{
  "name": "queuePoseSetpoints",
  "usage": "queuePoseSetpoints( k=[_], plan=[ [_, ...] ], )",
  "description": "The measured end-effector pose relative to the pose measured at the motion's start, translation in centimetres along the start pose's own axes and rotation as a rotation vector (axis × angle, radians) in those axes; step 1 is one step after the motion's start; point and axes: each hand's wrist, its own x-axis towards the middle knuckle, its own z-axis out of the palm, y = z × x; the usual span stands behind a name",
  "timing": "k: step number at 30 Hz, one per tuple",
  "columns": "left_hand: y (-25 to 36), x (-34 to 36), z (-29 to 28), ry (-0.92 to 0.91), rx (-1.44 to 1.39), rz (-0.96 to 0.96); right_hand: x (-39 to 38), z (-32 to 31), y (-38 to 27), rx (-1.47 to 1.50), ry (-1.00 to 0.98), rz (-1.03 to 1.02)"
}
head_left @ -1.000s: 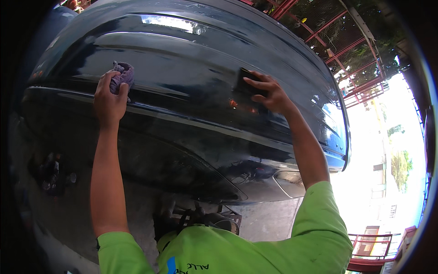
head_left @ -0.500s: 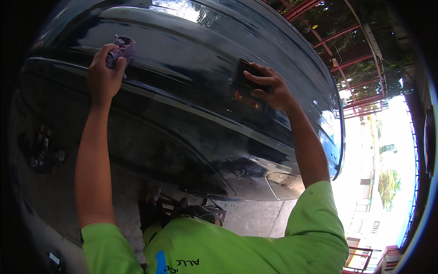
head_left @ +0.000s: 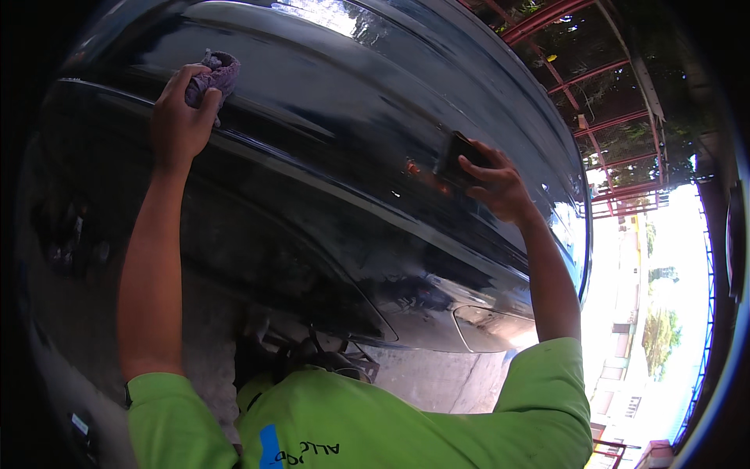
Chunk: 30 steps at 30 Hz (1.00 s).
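A dark, glossy car body point(head_left: 312, 125) fills most of the head view. At its upper left, my left hand point(head_left: 183, 117) grips a bunched purple-grey cloth point(head_left: 221, 76) against the panel. Farther right, my right hand point(head_left: 500, 184) is wrapped over a dark block-shaped pad point(head_left: 455, 160), which lies on the paint. The pad's underside is hidden. Orange reflections show on the panel just left of the pad.
A flap-like panel outline point(head_left: 492, 324) sits low on the car's right part. Concrete floor point(head_left: 430, 379) lies below the car. Red metal framing point(head_left: 617, 125) rises at the upper right. A small stand-like object point(head_left: 359, 359) is near my body.
My right hand has slid right and downward across the panel with the dark pad. My left hand and the cloth have barely shifted.
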Motion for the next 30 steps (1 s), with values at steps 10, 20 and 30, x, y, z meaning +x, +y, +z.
queuePoseSetpoints(
  k=[10, 20, 30],
  plan=[
    [0.2, 0.2, 0.1, 0.024, -0.045, 0.002, 1.5, -0.4, -0.9, 0.031, 0.067, -0.179],
    [-0.2, -0.2, 0.5, 0.053, -0.067, 0.01, 11.8, 1.6, -5.9, 0.112, 0.073, -0.316],
    [-0.3, -0.1, 0.7, 0.046, -0.01, -0.007, -3.0, 1.5, 3.6, 0.12, 0.213, 0.116]
  ],
)
